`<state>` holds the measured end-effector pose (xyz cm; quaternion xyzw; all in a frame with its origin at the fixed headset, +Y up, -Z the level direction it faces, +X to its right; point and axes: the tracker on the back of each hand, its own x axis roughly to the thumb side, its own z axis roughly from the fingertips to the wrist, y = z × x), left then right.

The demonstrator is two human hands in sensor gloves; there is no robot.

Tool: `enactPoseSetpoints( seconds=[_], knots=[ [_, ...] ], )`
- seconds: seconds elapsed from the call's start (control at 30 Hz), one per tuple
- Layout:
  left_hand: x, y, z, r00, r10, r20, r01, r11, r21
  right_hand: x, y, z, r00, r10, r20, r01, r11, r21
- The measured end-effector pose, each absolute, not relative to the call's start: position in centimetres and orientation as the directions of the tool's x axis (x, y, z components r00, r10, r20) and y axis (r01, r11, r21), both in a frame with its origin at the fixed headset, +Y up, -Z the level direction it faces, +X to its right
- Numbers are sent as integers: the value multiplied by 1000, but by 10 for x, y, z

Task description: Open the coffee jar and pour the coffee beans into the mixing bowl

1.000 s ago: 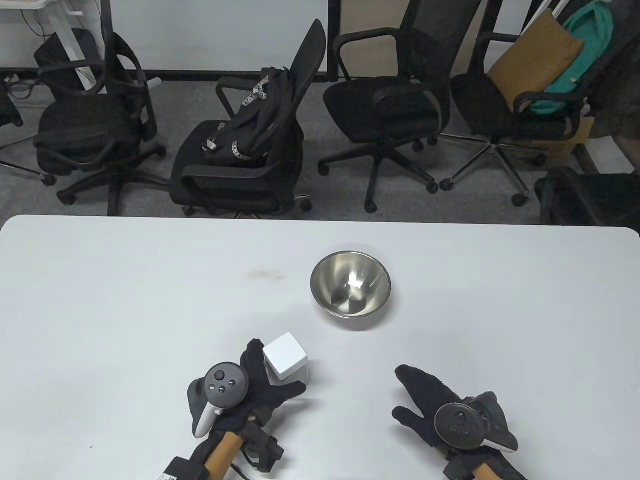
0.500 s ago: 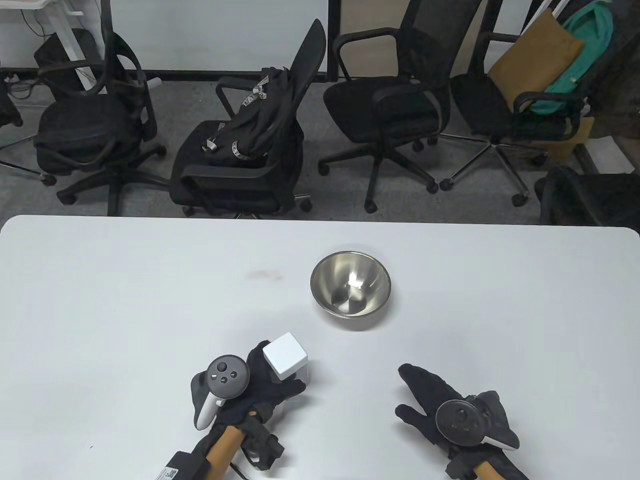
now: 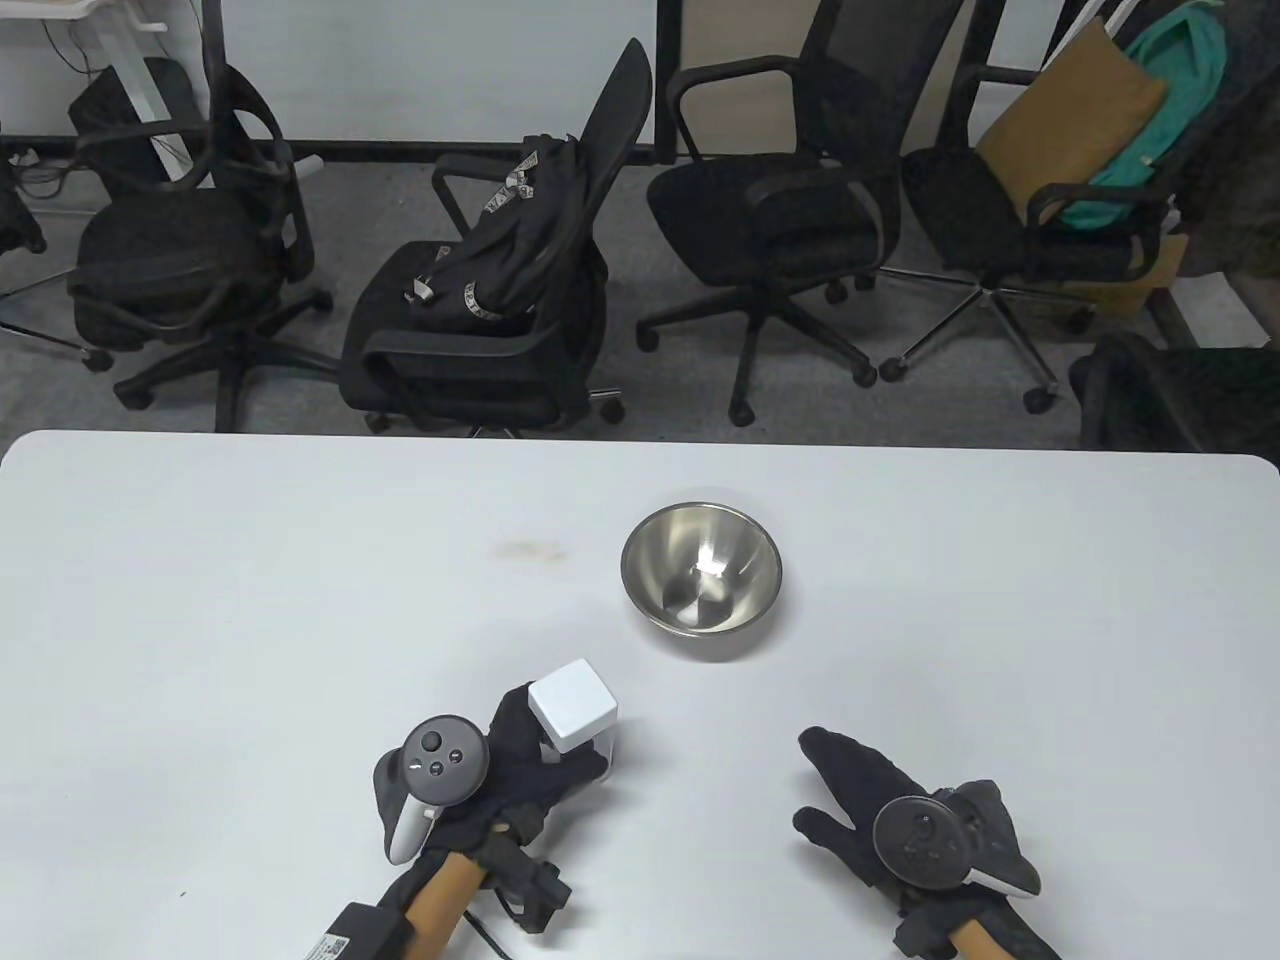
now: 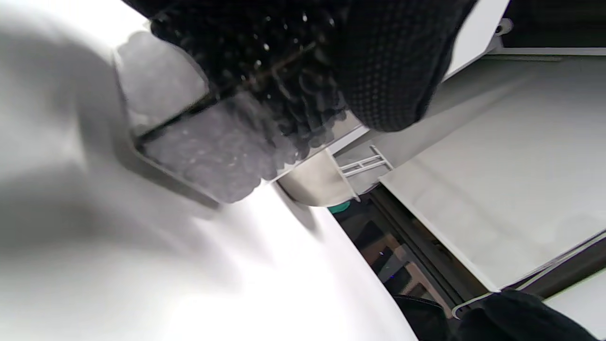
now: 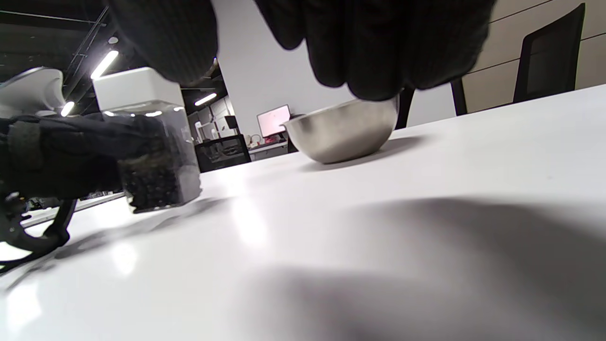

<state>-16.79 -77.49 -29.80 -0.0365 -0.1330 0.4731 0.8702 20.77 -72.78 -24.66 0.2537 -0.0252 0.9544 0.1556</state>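
A clear square coffee jar [image 3: 600,745] with a white cube lid [image 3: 572,705] stands at the near left of the white table [image 3: 250,600]. My left hand [image 3: 555,742] grips the jar's body, thumb in front and fingers behind it. The lid is on. The right wrist view shows dark beans in the jar [image 5: 156,175]. The left wrist view shows the jar [image 4: 213,156] close up, under my fingers. The steel mixing bowl [image 3: 700,580] sits empty at mid-table, beyond the jar. My right hand [image 3: 818,785] rests flat on the table, fingers spread, holding nothing.
Several black office chairs [image 3: 480,300] stand on the floor beyond the table's far edge. A small brown stain [image 3: 525,548] marks the table left of the bowl. A cable and a black box [image 3: 365,930] lie by my left wrist.
My left hand has closed more tightly around the jar and shifted it slightly. The right hand has barely moved.
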Motion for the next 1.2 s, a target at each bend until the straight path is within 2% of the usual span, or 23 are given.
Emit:
enactPoseSetpoints(
  seconds=[0.2,0.47,0.7,0.93,1.2],
  knots=[
    [-158,-761,-291,487,812,321,-815,554,-166,210,-726,-247,-824,293,485,-322,-946,25],
    [-143,-740,-282,497,758,422,-782,602,-162,212,-724,-247,-821,303,483,-338,-941,15],
    [-100,-716,-268,501,695,516,-724,663,-189,215,-715,-245,-805,333,490,-386,-923,-6],
    [-65,-717,-263,504,666,549,-699,688,-194,220,-712,-244,-798,358,485,-417,-909,-15],
    [-59,-726,-264,515,650,558,-672,711,-208,222,-700,-241,-773,390,501,-471,-881,-42]
  ],
)
